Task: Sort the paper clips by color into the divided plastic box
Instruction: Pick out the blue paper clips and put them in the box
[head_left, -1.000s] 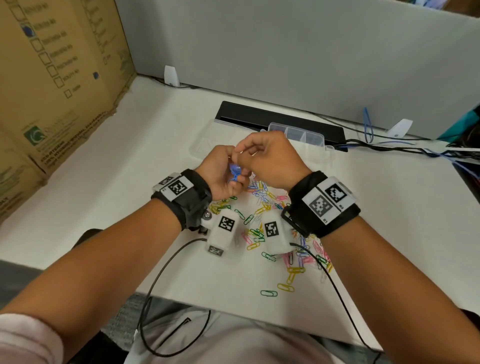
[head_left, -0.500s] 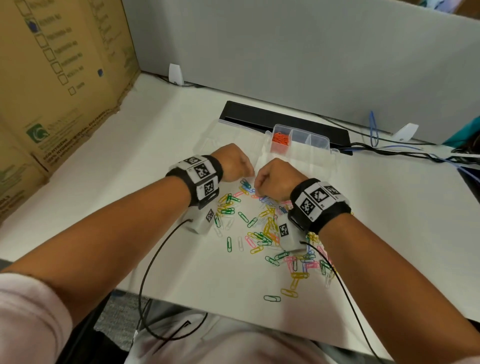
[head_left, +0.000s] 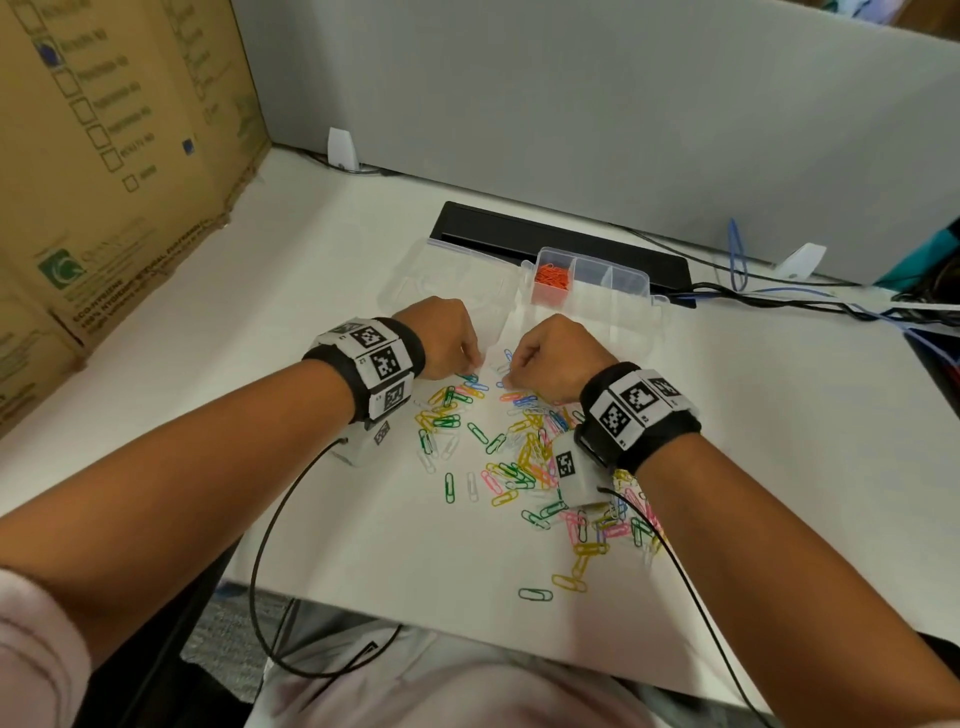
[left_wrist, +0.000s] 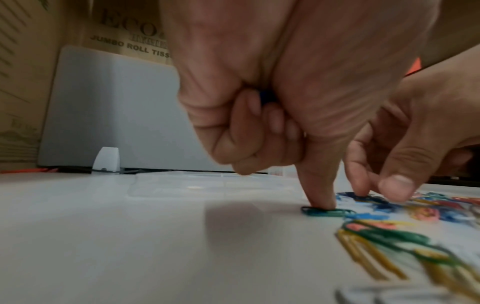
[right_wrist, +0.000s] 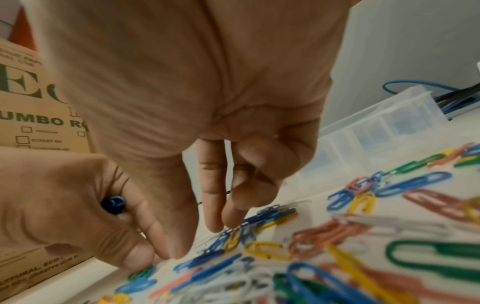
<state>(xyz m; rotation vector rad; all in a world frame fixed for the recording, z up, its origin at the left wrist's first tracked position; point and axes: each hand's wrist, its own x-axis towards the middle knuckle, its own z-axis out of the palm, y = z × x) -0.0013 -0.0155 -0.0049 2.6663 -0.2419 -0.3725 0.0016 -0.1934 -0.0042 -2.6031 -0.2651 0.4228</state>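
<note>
Working at the far edge of the scattered paper clips (head_left: 498, 457), both hands stay low on the table (head_left: 322, 530), just short of the divided plastic box (head_left: 597, 283). The left hand (head_left: 441, 338) has its fingers curled around a small bundle of blue clips (right_wrist: 113, 204), while its thumb presses a green clip (left_wrist: 326, 211) flat on the table. The right hand (head_left: 553, 356) has its fingers loosely bent and reaches down with its fingertips (right_wrist: 231, 218) into a cluster of blue clips nearer the box; whether they already pinch one I cannot tell, since the wrist view is blurred there.

One compartment of the box holds orange clips (head_left: 551, 275); the compartments beside it look empty.

The risks from here, as I judge them:
- The green clip under the thumb could get swept up with the blue bundle and land in the wrong compartment.
- The clips lie overlapped, so lifting one blue may drag a yellow or white neighbour along.
- The left hand's hold may loosen as it gathers more, spilling clips back into the pile.
- The wrist cables trail across the pile and could scatter clips toward the table edge.
</note>
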